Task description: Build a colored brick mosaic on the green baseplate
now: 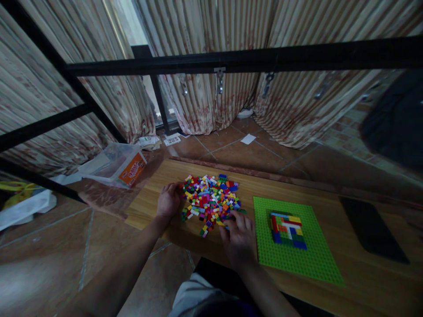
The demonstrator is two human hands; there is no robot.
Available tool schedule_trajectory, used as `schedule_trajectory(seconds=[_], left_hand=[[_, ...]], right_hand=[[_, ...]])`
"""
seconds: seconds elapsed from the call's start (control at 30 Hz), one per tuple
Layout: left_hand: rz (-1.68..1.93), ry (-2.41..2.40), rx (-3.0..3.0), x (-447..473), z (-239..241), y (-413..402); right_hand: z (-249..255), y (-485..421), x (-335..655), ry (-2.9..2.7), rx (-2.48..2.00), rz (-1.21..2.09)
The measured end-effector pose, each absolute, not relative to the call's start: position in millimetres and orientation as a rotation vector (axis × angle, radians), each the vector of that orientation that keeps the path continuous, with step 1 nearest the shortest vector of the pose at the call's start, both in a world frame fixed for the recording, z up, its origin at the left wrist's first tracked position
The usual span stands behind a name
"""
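Forearms (122, 259) run to hands (169, 201) at loose bricks (206, 198); clear bin (119, 164), contents indistinct.

Left grip (168, 203), right grip (241, 237): any hold on bricks (206, 198) too small to tell; counter (148, 193), dark shape (396, 119) cut off right

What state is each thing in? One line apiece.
Heap of small multicoloured plastic bricks: loose, spread out.
Green studded plastic baseplate: lying flat.
Multicoloured rectangular block of plastic bricks: joined, on the baseplate.
Clear plastic box with orange label: open.
Striped fabric curtains: partly parted.
Thin black slab: lying flat.
Left hand: at heap's left edge, grip unclear.
Right hand: at heap's right edge, grip unclear.
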State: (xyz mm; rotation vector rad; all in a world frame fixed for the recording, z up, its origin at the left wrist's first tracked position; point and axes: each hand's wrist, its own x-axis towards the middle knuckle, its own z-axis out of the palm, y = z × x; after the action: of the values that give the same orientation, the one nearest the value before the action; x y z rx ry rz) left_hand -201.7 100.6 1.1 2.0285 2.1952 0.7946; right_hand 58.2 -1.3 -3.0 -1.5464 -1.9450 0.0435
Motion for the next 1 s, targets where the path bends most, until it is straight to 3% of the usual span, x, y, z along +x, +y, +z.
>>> schedule_trajectory(seconds=[0.53, 1.0], left_hand=[[0.832, 2.191, 2.053, -203.9, -3.6, 100.7], [0.889, 2.170, 2.022, -203.3, -3.3, 98.6]], right_hand=[[2.3, 16.2, 72.2, -1.929, -1.589, 0.014], [31.4, 122.6, 43.6, -2.090, -1.598, 0.088]])
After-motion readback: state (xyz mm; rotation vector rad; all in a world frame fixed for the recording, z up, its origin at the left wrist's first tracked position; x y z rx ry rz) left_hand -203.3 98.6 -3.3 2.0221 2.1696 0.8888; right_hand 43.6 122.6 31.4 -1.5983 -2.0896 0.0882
